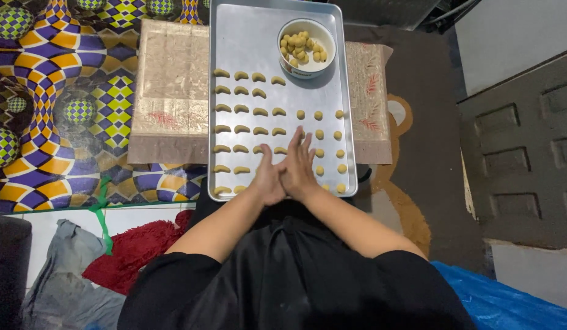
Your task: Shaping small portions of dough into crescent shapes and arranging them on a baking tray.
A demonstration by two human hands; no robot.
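My left hand (268,178) and my right hand (299,164) are pressed palm to palm, fingers stretched out, over the near part of a silver baking tray (247,36). Anything between the palms is hidden. Rows of crescent-shaped dough pieces (241,110) lie on the tray's left and middle. Small round dough balls (320,134) sit in columns on its right, just beyond my fingertips. A white bowl (305,72) holding several yellow dough lumps stands at the tray's far right corner.
The tray rests on a low surface under a beige patterned cloth (170,91). A purple and yellow patterned mat (51,91) lies to the left. A red fluffy cloth (137,244) and grey fabric (63,275) are near left, blue plastic sheeting (509,299) near right, and a dark panelled surface (522,153) at right.
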